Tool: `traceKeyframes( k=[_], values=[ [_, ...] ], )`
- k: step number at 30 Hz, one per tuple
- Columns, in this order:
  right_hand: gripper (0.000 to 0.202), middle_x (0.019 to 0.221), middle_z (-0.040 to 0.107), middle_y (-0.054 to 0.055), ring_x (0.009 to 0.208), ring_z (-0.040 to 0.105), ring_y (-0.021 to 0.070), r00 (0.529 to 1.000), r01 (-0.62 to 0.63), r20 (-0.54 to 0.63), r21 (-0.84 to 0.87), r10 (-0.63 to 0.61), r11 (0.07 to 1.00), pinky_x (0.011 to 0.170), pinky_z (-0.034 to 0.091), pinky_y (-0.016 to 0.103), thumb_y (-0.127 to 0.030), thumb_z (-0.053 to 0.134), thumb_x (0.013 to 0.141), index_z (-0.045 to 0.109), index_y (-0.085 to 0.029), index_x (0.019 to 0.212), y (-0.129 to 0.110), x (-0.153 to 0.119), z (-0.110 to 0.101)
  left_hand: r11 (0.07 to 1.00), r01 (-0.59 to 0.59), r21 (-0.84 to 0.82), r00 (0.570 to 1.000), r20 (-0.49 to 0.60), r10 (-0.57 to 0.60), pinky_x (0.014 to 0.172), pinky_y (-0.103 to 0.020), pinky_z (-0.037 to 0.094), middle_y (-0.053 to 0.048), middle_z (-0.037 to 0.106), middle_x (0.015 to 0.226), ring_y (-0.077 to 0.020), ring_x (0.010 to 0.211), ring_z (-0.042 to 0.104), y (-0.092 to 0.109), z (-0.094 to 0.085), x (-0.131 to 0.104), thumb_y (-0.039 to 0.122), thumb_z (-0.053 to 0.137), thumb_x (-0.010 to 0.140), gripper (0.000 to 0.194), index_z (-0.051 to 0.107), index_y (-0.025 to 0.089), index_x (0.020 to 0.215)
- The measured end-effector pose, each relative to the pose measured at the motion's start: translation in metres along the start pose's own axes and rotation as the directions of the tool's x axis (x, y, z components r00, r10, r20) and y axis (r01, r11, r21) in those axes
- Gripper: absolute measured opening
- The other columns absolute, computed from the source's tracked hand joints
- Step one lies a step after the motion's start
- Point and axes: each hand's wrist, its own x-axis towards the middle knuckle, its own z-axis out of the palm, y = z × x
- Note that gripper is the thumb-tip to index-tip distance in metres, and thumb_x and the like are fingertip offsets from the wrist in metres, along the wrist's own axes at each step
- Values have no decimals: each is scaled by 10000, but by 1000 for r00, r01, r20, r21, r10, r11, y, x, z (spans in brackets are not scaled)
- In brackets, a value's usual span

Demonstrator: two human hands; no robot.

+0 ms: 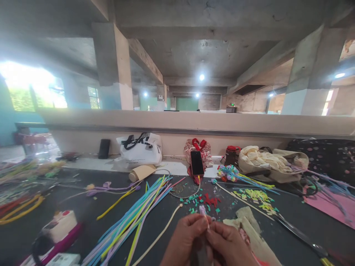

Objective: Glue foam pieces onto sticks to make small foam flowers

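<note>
Low in the middle of the head view, my left hand (187, 236) and my right hand (229, 242) meet with fingertips pinched together. Between them is a pale lilac pipe cleaner (202, 210), its fuzzy top poking up above the fingers; its lower part is hidden. Just beyond the hands lie small cut green bits (194, 199) and red bits (211, 200). Left of my left hand, a single cream pipe cleaner (163, 236) curves over the black tabletop, beside a loose bundle of blue, yellow, pink and lilac pipe cleaners (133, 218). A beige cloth (256, 236) lies beside my right hand.
A phone (197, 163) leans upright on a red patterned bag, with a cable attached. Yellow cut bits (255, 197) and scissors (298, 234) lie right. Behind stand a white bag (141, 151) and a beige tote (277, 166). A power strip (52, 244) sits front left.
</note>
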Motion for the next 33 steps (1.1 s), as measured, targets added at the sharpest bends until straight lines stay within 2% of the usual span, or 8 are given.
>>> traceKeyframes(
  k=[5,11,16,19,23,26,29,33],
  values=[
    [471,409,398,-66,345,307,33,999,2,37,-1,-2,1000,370,217,160,-607,568,622,482,-148,564,14,-10,4,992,15,-123,999,-45,-21,438,-205,304,20,508,439,-85,397,450,-10,-2,-17,287,765,471,266,566,131,554],
    [470,435,327,-70,393,261,46,997,27,80,-196,-11,980,387,187,176,-608,531,644,444,-163,523,8,-31,17,992,-9,-129,991,-132,-8,443,-189,295,35,478,444,-68,411,429,-12,2,-50,241,738,491,216,566,123,550],
    [389,486,335,-51,457,293,66,981,71,195,-338,-4,939,411,203,185,-498,516,704,428,-165,524,1,-46,18,988,54,-142,996,-62,-64,419,-193,275,50,447,418,-67,377,398,-9,9,-74,264,726,480,224,546,144,540],
    [370,473,333,-58,436,277,64,996,56,88,-396,-23,917,401,200,185,-495,511,700,477,-154,559,7,-52,15,994,50,-98,993,-99,-60,422,-188,271,49,464,416,-59,370,396,-14,10,-77,287,743,484,254,541,146,545],
    [397,478,431,-33,446,383,87,979,133,-72,-479,-190,868,409,261,180,-511,469,727,549,-142,607,14,-62,13,999,-9,-36,991,-137,4,446,-198,304,24,513,441,-76,407,438,-26,14,-74,320,765,458,292,561,131,545],
    [443,460,480,-17,436,427,99,966,150,-103,-517,-236,843,409,283,184,-526,410,766,585,-145,621,11,-72,11,997,-32,-65,994,-108,25,452,-192,324,1,574,536,-87,456,480,-28,23,-78,295,790,415,341,615,120,649],
    [456,473,476,-16,444,424,100,956,156,-130,-529,-262,834,415,279,190,-541,419,759,609,-143,646,5,-82,9,994,-61,-88,995,-78,54,428,-172,318,-15,604,619,-74,460,488,-20,35,-93,287,747,523,314,636,122,766],
    [467,465,431,-26,436,392,92,958,176,-119,-472,-260,864,409,265,188,-570,442,731,578,-142,604,2,-90,13,987,-99,-128,990,-115,84,555,-211,410,-45,647,721,-114,583,561,-5,43,-112,245,740,544,351,634,143,863]
  ],
)
